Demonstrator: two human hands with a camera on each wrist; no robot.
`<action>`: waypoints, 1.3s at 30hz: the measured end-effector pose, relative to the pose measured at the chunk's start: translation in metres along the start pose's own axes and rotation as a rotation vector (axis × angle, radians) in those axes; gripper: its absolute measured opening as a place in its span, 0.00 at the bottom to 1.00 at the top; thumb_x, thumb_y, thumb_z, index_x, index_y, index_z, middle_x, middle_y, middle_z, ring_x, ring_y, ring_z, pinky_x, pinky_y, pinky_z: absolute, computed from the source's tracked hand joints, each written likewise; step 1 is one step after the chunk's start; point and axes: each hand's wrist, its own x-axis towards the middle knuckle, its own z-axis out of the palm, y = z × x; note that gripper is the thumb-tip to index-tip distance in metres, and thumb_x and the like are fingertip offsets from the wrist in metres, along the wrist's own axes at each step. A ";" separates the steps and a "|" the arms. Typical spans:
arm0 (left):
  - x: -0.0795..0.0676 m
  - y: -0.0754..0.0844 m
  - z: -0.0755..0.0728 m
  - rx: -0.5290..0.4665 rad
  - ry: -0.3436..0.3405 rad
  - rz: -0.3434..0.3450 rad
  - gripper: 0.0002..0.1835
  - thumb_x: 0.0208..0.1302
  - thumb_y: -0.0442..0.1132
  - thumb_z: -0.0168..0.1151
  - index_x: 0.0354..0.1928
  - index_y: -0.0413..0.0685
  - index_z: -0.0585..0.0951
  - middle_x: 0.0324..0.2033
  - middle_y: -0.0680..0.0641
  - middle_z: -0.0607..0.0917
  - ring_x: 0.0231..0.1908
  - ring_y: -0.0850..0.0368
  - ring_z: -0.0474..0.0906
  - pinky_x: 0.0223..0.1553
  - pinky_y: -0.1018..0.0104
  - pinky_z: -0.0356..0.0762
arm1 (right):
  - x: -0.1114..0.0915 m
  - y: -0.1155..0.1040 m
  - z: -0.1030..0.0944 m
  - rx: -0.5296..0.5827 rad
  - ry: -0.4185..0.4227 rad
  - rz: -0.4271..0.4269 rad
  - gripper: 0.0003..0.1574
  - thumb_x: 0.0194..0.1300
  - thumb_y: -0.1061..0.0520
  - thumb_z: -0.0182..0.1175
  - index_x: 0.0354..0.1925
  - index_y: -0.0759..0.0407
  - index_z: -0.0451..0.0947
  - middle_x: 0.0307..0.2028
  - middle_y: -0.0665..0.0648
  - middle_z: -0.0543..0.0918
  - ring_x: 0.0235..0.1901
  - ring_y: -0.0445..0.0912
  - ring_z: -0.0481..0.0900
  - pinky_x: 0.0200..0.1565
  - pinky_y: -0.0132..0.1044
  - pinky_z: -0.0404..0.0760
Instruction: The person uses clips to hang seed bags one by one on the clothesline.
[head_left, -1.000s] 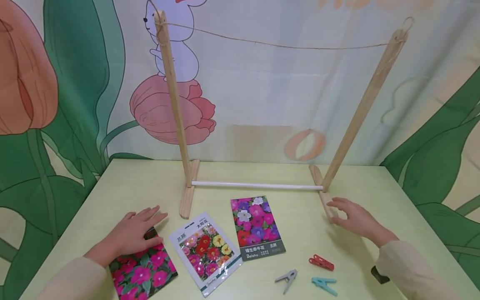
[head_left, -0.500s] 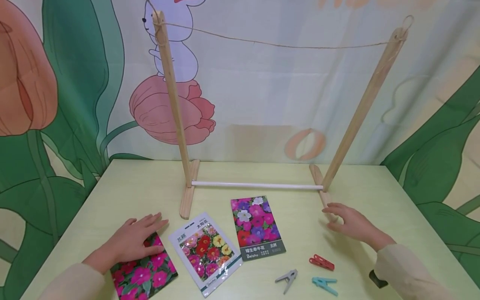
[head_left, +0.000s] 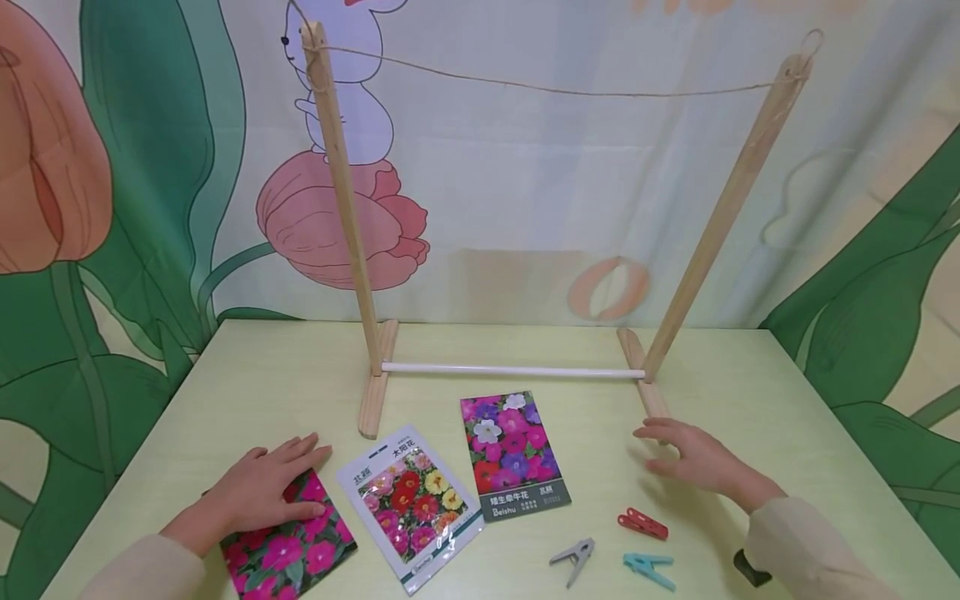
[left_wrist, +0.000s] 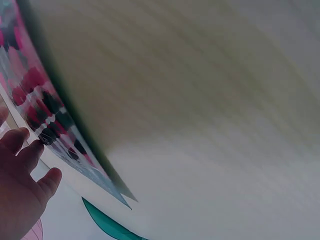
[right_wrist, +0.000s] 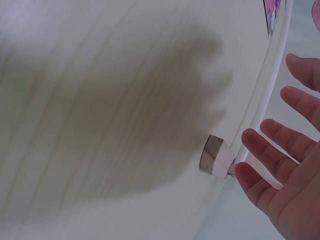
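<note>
My left hand [head_left: 258,493] lies spread over the upper part of a seed packet [head_left: 288,557] printed with pink flowers, hiding that part. In the left wrist view its fingers are slightly bent beside the packet's edge; firm contact cannot be told. To the right of it lie a white-bordered seed packet [head_left: 412,510] and a purple-and-pink petunia-like one [head_left: 513,446]. My right hand [head_left: 701,457] hovers above the table, near the stand's right foot [right_wrist: 214,155], with loose fingers and nothing held. Below and left of it rest three clothespins: red [head_left: 642,524], grey [head_left: 574,561] and light blue [head_left: 649,571].
Behind the packets stands a wooden frame with a left post [head_left: 341,192] and a right post [head_left: 727,217]. Twine [head_left: 525,85] sags slightly between their tops, and a white rod [head_left: 510,371] joins the feet. A printed curtain [head_left: 510,183] hangs behind the table [head_left: 292,375].
My left hand has slid slightly toward me over the pink-flower packet. My right hand has drifted a little left and nearer to me. The packets and clothespins lie where they were.
</note>
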 end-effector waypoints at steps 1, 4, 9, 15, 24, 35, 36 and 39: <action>-0.001 0.000 0.000 -0.001 0.000 -0.003 0.47 0.44 0.75 0.46 0.61 0.52 0.65 0.62 0.40 0.64 0.61 0.40 0.58 0.51 0.37 0.58 | 0.000 0.000 0.001 0.008 -0.001 -0.002 0.26 0.56 0.53 0.59 0.53 0.59 0.71 0.57 0.66 0.68 0.57 0.62 0.64 0.53 0.59 0.63; -0.002 0.000 0.000 -0.005 0.003 -0.016 0.47 0.43 0.75 0.46 0.61 0.52 0.65 0.62 0.39 0.64 0.61 0.40 0.58 0.51 0.36 0.58 | -0.001 -0.001 0.003 0.023 -0.011 -0.002 0.26 0.55 0.52 0.59 0.53 0.58 0.71 0.56 0.65 0.69 0.57 0.62 0.64 0.53 0.59 0.63; -0.005 -0.002 0.001 -0.001 0.003 -0.039 0.47 0.43 0.75 0.47 0.61 0.51 0.65 0.61 0.38 0.64 0.61 0.39 0.58 0.51 0.36 0.57 | -0.001 -0.004 0.006 0.051 -0.049 0.009 0.27 0.55 0.50 0.59 0.53 0.55 0.71 0.57 0.63 0.69 0.57 0.61 0.64 0.53 0.60 0.63; -0.008 -0.005 0.002 0.008 0.020 -0.047 0.47 0.43 0.74 0.48 0.61 0.51 0.66 0.60 0.38 0.65 0.60 0.39 0.58 0.50 0.37 0.59 | -0.001 -0.012 0.008 0.082 -0.096 0.032 0.27 0.55 0.48 0.60 0.53 0.53 0.72 0.58 0.63 0.68 0.57 0.61 0.64 0.53 0.60 0.63; -0.010 -0.012 0.006 0.052 0.046 -0.067 0.47 0.42 0.76 0.47 0.60 0.51 0.67 0.59 0.38 0.66 0.58 0.40 0.61 0.49 0.40 0.62 | -0.005 -0.021 0.009 0.113 -0.123 0.026 0.25 0.54 0.49 0.60 0.51 0.53 0.73 0.57 0.62 0.69 0.57 0.60 0.64 0.53 0.60 0.63; -0.012 -0.017 0.005 0.067 0.060 -0.101 0.48 0.41 0.77 0.46 0.58 0.50 0.69 0.58 0.37 0.68 0.55 0.38 0.64 0.48 0.39 0.62 | -0.007 -0.026 0.011 0.087 -0.149 -0.039 0.24 0.55 0.50 0.60 0.49 0.56 0.75 0.55 0.63 0.72 0.55 0.60 0.67 0.52 0.59 0.65; -0.013 -0.018 0.005 0.069 0.060 -0.102 0.48 0.40 0.77 0.47 0.58 0.51 0.69 0.58 0.37 0.68 0.55 0.38 0.65 0.48 0.39 0.63 | -0.007 -0.026 0.012 0.089 -0.156 -0.041 0.23 0.55 0.50 0.60 0.49 0.56 0.75 0.54 0.63 0.72 0.55 0.59 0.67 0.52 0.59 0.65; -0.014 -0.020 0.004 0.077 0.067 -0.101 0.47 0.41 0.76 0.48 0.57 0.50 0.69 0.57 0.36 0.68 0.54 0.38 0.67 0.47 0.40 0.64 | -0.006 -0.025 0.015 0.092 -0.174 -0.038 0.23 0.54 0.50 0.60 0.48 0.56 0.75 0.54 0.61 0.72 0.55 0.59 0.67 0.53 0.58 0.65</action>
